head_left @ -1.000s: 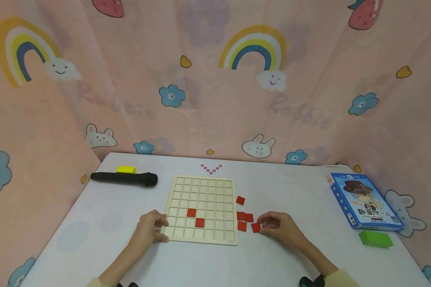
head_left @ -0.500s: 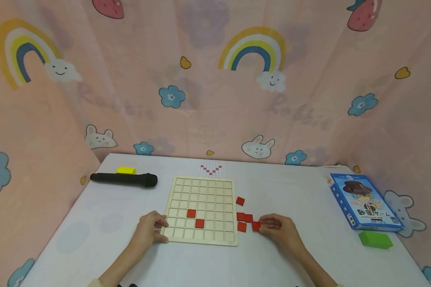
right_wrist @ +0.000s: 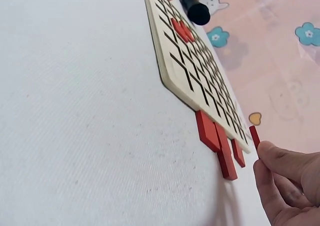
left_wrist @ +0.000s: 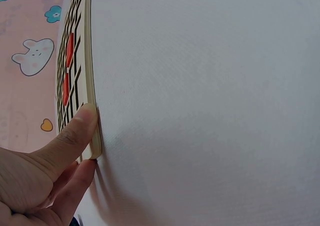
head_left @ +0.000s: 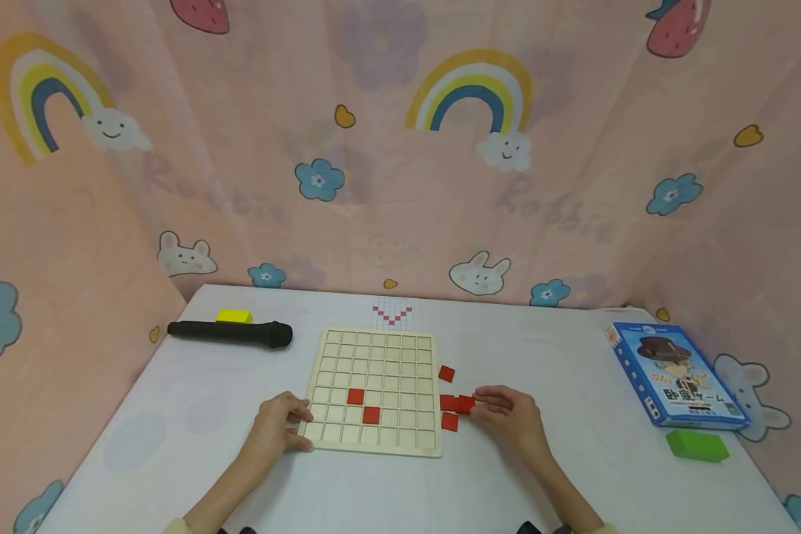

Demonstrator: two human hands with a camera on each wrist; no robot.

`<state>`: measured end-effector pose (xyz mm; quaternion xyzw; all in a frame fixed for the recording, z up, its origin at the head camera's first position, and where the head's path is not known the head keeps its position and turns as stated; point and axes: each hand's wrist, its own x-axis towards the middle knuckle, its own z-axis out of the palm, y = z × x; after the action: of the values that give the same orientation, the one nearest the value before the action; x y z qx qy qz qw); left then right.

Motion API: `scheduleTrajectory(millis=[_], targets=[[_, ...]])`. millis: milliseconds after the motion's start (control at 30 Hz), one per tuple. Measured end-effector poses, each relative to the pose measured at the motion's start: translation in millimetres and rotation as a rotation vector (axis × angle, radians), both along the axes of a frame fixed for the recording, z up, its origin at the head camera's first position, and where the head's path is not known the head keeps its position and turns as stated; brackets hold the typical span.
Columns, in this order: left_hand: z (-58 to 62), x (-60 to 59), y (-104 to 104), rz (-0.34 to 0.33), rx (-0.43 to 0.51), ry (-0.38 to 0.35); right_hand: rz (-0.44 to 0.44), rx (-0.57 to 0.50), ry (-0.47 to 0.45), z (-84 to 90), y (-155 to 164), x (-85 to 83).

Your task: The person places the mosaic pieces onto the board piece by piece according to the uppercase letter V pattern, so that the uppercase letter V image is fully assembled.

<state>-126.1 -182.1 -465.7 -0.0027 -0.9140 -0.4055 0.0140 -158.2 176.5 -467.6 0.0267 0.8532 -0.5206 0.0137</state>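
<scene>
A pale wooden grid board (head_left: 374,356) lies on the white table, with two red tiles (head_left: 363,405) set in its lower cells. My left hand (head_left: 277,432) pinches the board's near left corner, thumb on the edge (left_wrist: 86,120). Loose red tiles lie just right of the board: one farther back (head_left: 446,373), a pair (head_left: 449,402) and one nearer (head_left: 450,421). My right hand (head_left: 510,417) is beside the pair. In the right wrist view its fingertips pinch a thin red tile (right_wrist: 254,136) by the board's right edge (right_wrist: 210,108).
A black microphone (head_left: 230,332) and a yellow block (head_left: 234,316) sit at the back left. A small pattern card (head_left: 392,312) lies behind the board. A blue game box (head_left: 677,374) and a green block (head_left: 697,444) are at the right. Pink printed fabric walls the table in.
My right hand took the tile lying at its fingertips and moved up and left, towards the pair of tiles beside the board. The left hand and the board have stayed still.
</scene>
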Motion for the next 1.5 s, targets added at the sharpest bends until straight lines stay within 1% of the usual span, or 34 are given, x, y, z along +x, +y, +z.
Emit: scheduleTrajectory(millis=[333, 667, 967, 1167, 1500], targets=[[0.8, 0.9, 0, -0.006, 0.009, 0.011, -0.008, -0.013, 0.031, 3.8, -23, -6.1], [0.8, 0.7, -1, 0.004, 0.003, -0.006, 0.003, -0.075, 0.027, 2.5, -48, -15.7], [1.6, 1.4, 0, 0.005, 0.014, -0.002, 0.028, -0.067, 0.091, 4.6, -72, -20.1], [1.3, 1.8, 1, 0.001, 0.007, 0.011, 0.061, -0.072, 0.147, 3.7, -87, -24.4], [0.7, 1.5, 0, 0.002, -0.001, 0.024, 0.11, -0.146, 0.196, -3.8, -112, -30.7]])
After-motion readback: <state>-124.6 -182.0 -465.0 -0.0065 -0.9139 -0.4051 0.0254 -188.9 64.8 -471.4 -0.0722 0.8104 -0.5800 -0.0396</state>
